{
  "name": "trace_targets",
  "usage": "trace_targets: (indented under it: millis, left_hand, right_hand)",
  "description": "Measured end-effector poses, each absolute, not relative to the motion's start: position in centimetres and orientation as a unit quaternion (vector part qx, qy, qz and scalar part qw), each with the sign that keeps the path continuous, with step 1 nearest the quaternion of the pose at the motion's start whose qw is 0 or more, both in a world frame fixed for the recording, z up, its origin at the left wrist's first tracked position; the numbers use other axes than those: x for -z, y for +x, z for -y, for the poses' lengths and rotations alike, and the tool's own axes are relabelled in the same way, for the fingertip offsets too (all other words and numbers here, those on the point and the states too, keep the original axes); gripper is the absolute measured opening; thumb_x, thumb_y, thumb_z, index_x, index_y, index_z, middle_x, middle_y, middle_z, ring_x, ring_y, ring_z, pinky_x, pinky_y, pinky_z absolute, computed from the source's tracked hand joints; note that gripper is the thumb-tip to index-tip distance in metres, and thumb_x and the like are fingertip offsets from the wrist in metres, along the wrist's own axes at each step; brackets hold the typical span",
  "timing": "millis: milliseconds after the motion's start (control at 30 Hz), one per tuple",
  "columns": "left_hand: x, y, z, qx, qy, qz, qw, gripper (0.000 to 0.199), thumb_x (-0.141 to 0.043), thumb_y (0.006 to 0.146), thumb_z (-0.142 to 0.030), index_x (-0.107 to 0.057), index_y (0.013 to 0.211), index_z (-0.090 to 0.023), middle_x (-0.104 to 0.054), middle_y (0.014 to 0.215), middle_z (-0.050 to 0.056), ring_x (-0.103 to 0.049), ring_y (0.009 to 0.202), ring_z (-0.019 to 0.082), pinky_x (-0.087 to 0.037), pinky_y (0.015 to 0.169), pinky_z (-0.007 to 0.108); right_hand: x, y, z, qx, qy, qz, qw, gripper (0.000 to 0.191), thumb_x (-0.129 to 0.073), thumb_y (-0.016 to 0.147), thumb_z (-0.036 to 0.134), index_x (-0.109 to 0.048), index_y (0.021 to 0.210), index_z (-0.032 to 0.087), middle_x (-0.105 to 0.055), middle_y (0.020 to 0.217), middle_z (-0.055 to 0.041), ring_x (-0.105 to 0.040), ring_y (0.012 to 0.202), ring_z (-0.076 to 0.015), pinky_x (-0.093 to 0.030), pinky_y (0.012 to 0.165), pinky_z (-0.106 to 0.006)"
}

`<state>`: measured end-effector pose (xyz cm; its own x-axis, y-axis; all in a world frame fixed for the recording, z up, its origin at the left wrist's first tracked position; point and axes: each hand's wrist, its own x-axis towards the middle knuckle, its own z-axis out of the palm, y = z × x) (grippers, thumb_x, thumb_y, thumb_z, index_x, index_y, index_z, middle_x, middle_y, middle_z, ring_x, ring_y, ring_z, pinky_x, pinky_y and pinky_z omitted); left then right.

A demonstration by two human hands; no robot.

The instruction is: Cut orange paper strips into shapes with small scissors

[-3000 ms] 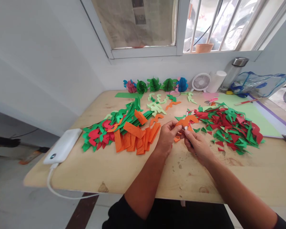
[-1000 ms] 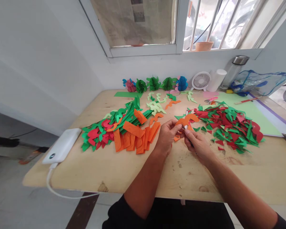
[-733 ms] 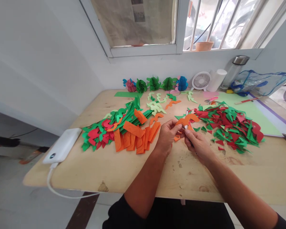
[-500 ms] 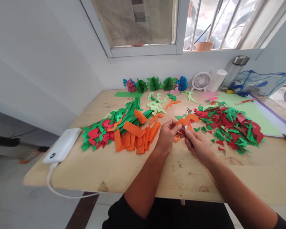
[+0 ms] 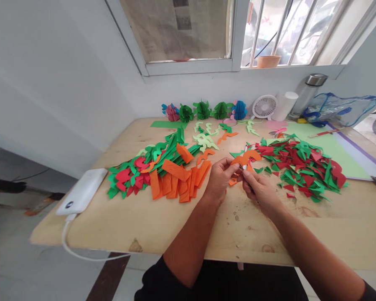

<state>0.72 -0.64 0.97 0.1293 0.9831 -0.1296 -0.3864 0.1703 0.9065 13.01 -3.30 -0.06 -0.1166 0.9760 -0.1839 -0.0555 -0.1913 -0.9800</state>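
While the left hand (image 5: 221, 177) pinches an orange wavy cutout (image 5: 246, 157) between thumb and fingers, the right hand (image 5: 260, 190) is closed around a dark-handled tool (image 5: 252, 191); from where I stand, the fingers hide its type and working end. The cutout is located over the table, just beyond both sets of fingertips. A heap of red and green scraps (image 5: 301, 167) limits space on the right; folded orange papers (image 5: 175, 184), beside green strips (image 5: 175, 158) and red pieces (image 5: 123, 179), limit it on the left. Along the rear stand pleated paper figures (image 5: 202, 111), a white fan (image 5: 265, 107) and a bottle (image 5: 307, 95), with a clear blue-edged bag (image 5: 341, 110) alongside. The work surface is a light wooden table (image 5: 128, 228), knotted and stained. A white rectangular device (image 5: 83, 190) with a cable (image 5: 64, 240) occupies its left end. Behind the table: a pale wall (image 5: 81, 62), a barred window (image 5: 278, 29) and a terracotta pot (image 5: 268, 62).
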Motion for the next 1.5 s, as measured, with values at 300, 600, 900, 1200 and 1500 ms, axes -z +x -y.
trace_targets:
  millis: [300,600,900,1200,1500]
  left_hand:
    - [-0.74,0.73,0.54,-0.526,0.374,-0.398,0.652,0.018,-0.069,0.065,-0.031,-0.058,0.067,-0.016,-0.059,0.059,-0.001,-0.054,0.055,0.011,-0.045,0.060,0.026]
    - [-0.78,0.73,0.57,-0.525,0.371,-0.400,0.653,0.019,-0.069,0.064,-0.032,-0.058,0.068,-0.016,-0.060,0.059,-0.001,-0.054,0.056,0.011,-0.044,0.061,0.026]
    - [-0.76,0.75,0.53,-0.524,0.375,-0.401,0.651,0.017,-0.068,0.065,-0.030,-0.058,0.067,-0.016,-0.060,0.059,0.000,-0.054,0.056,0.011,-0.044,0.060,0.026]
    - [-0.90,0.73,0.65,-0.525,0.373,-0.400,0.652,0.018,-0.068,0.065,-0.031,-0.058,0.067,-0.016,-0.059,0.058,-0.001,-0.054,0.055,0.011,-0.044,0.061,0.026]
    - [-1.06,0.70,0.71,-0.527,0.373,-0.397,0.652,0.018,-0.069,0.064,-0.031,-0.058,0.067,-0.016,-0.060,0.059,-0.001,-0.055,0.056,0.011,-0.045,0.061,0.026]
  right_hand:
    - [0.08,13.02,3.37,-0.588,-0.504,0.456,0.438,0.052,-0.060,0.070,0.070,-0.054,0.067,0.018,-0.033,0.042,0.0087,-0.021,0.036,-0.0051,-0.015,0.034,-0.020]
    - [0.04,12.99,3.31,-0.583,-0.511,0.459,0.434,0.054,-0.059,0.069,0.072,-0.055,0.068,0.018,-0.034,0.040,0.0087,-0.022,0.035,-0.0048,-0.015,0.034,-0.020]
    - [0.28,13.04,3.29,-0.579,-0.509,0.465,0.436,0.053,-0.058,0.072,0.070,-0.054,0.066,0.018,-0.034,0.040,0.0085,-0.023,0.035,-0.0050,-0.015,0.034,-0.020]
    - [0.31,13.05,3.29,-0.580,-0.508,0.465,0.436,0.052,-0.058,0.072,0.070,-0.052,0.065,0.018,-0.034,0.040,0.0084,-0.022,0.035,-0.0047,-0.016,0.034,-0.019]
    - [0.19,13.06,3.28,-0.588,-0.501,0.457,0.440,0.052,-0.060,0.071,0.070,-0.056,0.070,0.018,-0.034,0.042,0.0087,-0.022,0.036,-0.0047,-0.015,0.034,-0.019]
